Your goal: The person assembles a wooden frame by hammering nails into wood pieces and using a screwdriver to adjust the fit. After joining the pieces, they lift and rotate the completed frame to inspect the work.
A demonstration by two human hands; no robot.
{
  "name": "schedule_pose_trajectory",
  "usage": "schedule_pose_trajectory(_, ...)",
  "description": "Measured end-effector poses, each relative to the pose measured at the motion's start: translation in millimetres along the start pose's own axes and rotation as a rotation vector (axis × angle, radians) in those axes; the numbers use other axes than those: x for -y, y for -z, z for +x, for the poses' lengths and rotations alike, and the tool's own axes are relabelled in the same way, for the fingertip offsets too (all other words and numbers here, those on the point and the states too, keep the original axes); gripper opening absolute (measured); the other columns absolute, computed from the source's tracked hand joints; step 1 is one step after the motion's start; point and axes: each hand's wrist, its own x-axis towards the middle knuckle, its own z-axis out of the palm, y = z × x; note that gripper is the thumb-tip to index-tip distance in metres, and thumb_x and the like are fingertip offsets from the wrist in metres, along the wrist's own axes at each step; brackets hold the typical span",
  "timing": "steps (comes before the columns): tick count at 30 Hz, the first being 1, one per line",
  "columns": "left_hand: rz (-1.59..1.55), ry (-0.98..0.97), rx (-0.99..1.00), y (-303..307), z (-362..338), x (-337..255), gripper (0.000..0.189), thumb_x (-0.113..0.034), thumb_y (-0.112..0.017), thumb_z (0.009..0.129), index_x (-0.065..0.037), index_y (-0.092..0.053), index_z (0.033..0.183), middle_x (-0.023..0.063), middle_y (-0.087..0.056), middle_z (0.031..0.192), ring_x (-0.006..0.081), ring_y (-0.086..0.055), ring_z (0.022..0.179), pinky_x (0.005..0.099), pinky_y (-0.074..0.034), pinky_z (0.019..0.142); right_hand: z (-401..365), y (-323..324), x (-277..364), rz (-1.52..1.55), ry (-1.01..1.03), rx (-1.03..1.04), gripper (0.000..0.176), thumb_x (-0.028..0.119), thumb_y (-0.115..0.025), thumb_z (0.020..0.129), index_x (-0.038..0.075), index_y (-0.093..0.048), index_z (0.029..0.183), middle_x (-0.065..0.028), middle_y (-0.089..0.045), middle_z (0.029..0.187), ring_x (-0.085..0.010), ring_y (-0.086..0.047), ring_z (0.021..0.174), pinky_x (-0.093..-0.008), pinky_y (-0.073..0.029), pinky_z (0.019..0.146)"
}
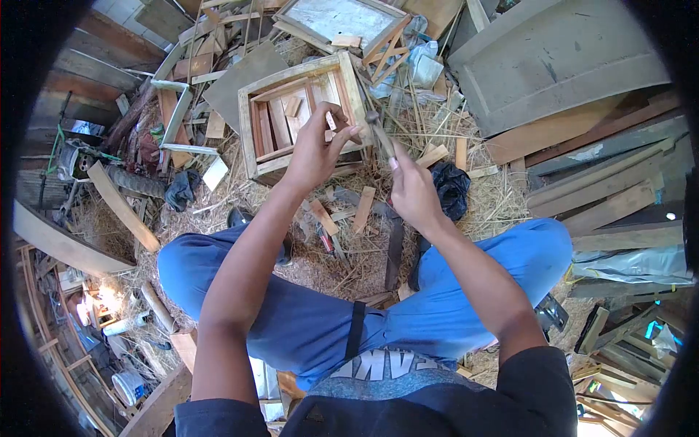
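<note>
My right hand is wrapped round the handle of a hammer. The hammer's dark head points up and to the left, close to the right side of a wooden box frame. Over that frame, my left hand is bent with thumb and fingertips drawn together near its right edge. Whatever those fingers may pinch is too small to make out. Slats and a small wood block show inside the frame, partly hidden by my left hand.
Wood offcuts and a red-handled tool lie on the straw-covered floor between my legs. A black plastic bag is right of my right hand. A large panel leans at the upper right, above stacked boards.
</note>
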Motion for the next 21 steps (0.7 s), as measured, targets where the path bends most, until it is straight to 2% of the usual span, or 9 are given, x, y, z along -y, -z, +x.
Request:
schedule_pose_trajectory(2,0.002,-0.017,-0.01,-0.7,0.0,3.9,0.029,-0.016,-0.073,0.096,-0.002,-0.051,0.107,0.0164,-0.066,0.088,0.0276,-0.068,0.083,0.0375,-0.051,0.074,-1.5,-1.7,-1.1,0.055,0.121,-0.093,0.041,0.01,-0.049,0.102,-0.002,-0.049,0.141,-0.0342,-0.068,0.093,-0.0523,-0.067,0.09,-0.0585,-0.052,0.079)
schedule_pose_trajectory(4,0.005,-0.039,-0.018,-1.5,-3.1,5.6,0.029,-0.016,-0.073,0.096,-0.002,-0.05,0.107,0.0164,-0.066,0.087,0.0281,-0.068,0.083,0.0377,-0.051,0.075,-2.0,-1.0,-4.4,-0.132,0.013,0.079,0.042,0.008,-0.049,0.101,-0.002,-0.047,0.142,-0.0341,-0.068,0.095,-0.0518,-0.067,0.091,-0.0583,-0.053,0.079)
schedule_pose_trajectory(8,-0.093,0.05,0.002,-1.5,0.1,0.3,0.029,-0.016,-0.073,0.096,-0.002,-0.05,0.107,0.0161,-0.067,0.086,0.029,-0.067,0.083,0.0382,-0.051,0.078,4.0,2.3,-2.3,-0.233,-0.128,0.154,0.045,0.007,-0.05,0.1,-0.001,-0.046,0.144,-0.0333,-0.069,0.099,-0.0516,-0.067,0.092,-0.0583,-0.054,0.079)
schedule_pose_trajectory(11,-0.072,0.052,0.007,-0.8,-0.5,4.3,0.028,-0.015,-0.072,0.097,-0.002,-0.049,0.108,0.016,-0.067,0.085,0.0272,-0.07,0.084,0.0371,-0.051,0.078,3.6,-1.1,-3.3,-0.082,0.041,-0.017,0.045,0.007,-0.05,0.1,-0.002,-0.046,0.144,-0.0337,-0.069,0.097,-0.0516,-0.068,0.09,-0.0583,-0.054,0.079)
schedule_pose_trajectory(13,-0.007,0.03,0.004,-0.2,-2.2,3.6,0.028,-0.015,-0.071,0.098,-0.001,-0.049,0.108,0.0159,-0.068,0.085,0.0259,-0.073,0.085,0.0363,-0.052,0.077,2.1,-6.2,-3.1,-0.069,0.274,-0.177,0.046,0.007,-0.05,0.1,-0.003,-0.045,0.145,-0.0339,-0.069,0.095,-0.051,-0.068,0.09,-0.0578,-0.055,0.079)
schedule_pose_trajectory(14,-0.044,0.057,0.018,0.5,-2.8,2.5,0.028,-0.015,-0.071,0.098,-0.002,-0.049,0.109,0.0158,-0.068,0.085,0.025,-0.073,0.085,0.0357,-0.052,0.077,1.7,-4.0,-3.7,-0.069,0.273,-0.172,0.046,0.007,-0.05,0.1,-0.003,-0.045,0.145,-0.0339,-0.069,0.095,-0.051,-0.068,0.09,-0.0578,-0.055,0.079)
schedule_pose_trajectory(16,-0.08,0.071,0.038,1.4,-0.5,-1.2,0.027,-0.014,-0.07,0.099,-0.002,-0.048,0.109,0.0158,-0.068,0.085,0.0241,-0.074,0.085,0.0351,-0.052,0.077,7.1,10.3,9.7,-0.347,-0.199,0.222,0.046,0.008,-0.05,0.101,-0.003,-0.044,0.145,-0.0335,-0.069,0.095,-0.0509,-0.068,0.09,-0.0571,-0.055,0.08)
schedule_pose_trajectory(20,-0.035,0.051,0.021,1.6,0.2,1.4,0.028,-0.016,-0.07,0.099,-0.001,-0.048,0.109,0.0165,-0.068,0.086,0.0232,-0.073,0.084,0.0357,-0.053,0.078,10.1,8.3,2.2,-0.169,-0.151,0.093,0.044,0.01,-0.047,0.103,0.0,-0.047,0.146,-0.0352,-0.067,0.09,-0.053,-0.067,0.087,-0.0583,-0.053,0.078)
schedule_pose_trajectory(21,-0.014,0.044,0.015,1.5,0.0,3.7,0.028,-0.016,-0.07,0.099,-0.001,-0.048,0.109,0.0166,-0.067,0.086,0.022,-0.073,0.084,0.0356,-0.053,0.079,9.2,0.3,-1.6,-0.074,0.104,-0.103,0.044,0.01,-0.048,0.103,0.0,-0.047,0.146,-0.0348,-0.067,0.086,-0.0532,-0.067,0.083,-0.0586,-0.052,0.076)
